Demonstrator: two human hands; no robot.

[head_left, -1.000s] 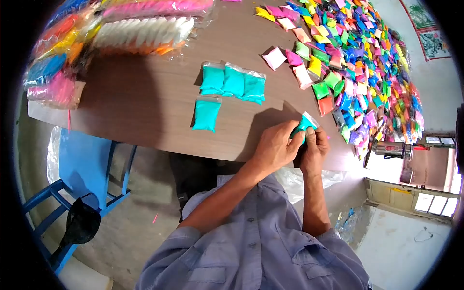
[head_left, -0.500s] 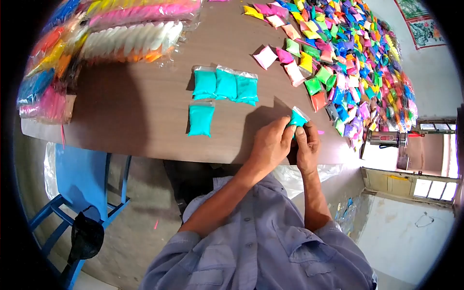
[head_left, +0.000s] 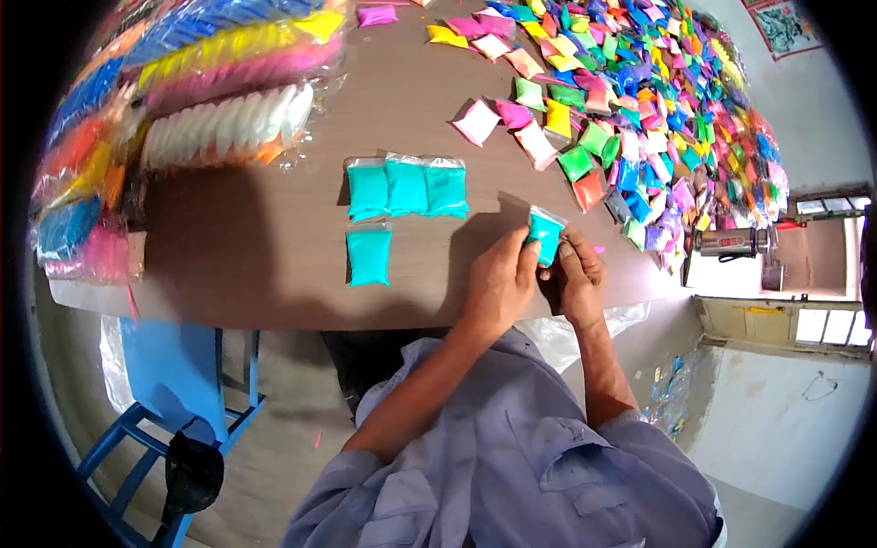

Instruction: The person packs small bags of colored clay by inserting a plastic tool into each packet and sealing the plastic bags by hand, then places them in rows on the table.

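A teal packet [head_left: 546, 236] with a clear top strip is held upright between my two hands, near the table's front edge. My left hand [head_left: 501, 279] pinches its left side with thumb and fingers. At its right side, my right hand [head_left: 582, 274] has its fingers closed on the packet's edge. To the left, a row of teal packets [head_left: 406, 187] lies on the table, overlapping one another. Just below the row's left end lies a single teal packet [head_left: 369, 256].
Many colourful small packets [head_left: 630, 119] are heaped on the table [head_left: 274, 301] at the right. Bagged rows of packets [head_left: 228, 128] lie at the back left. A blue chair [head_left: 174, 374] with a black item stands at the front left.
The packet has turned more upright between my hands, showing more of its teal face. My left hand's fingers have shifted down along it. The camera view has tilted and shifted.
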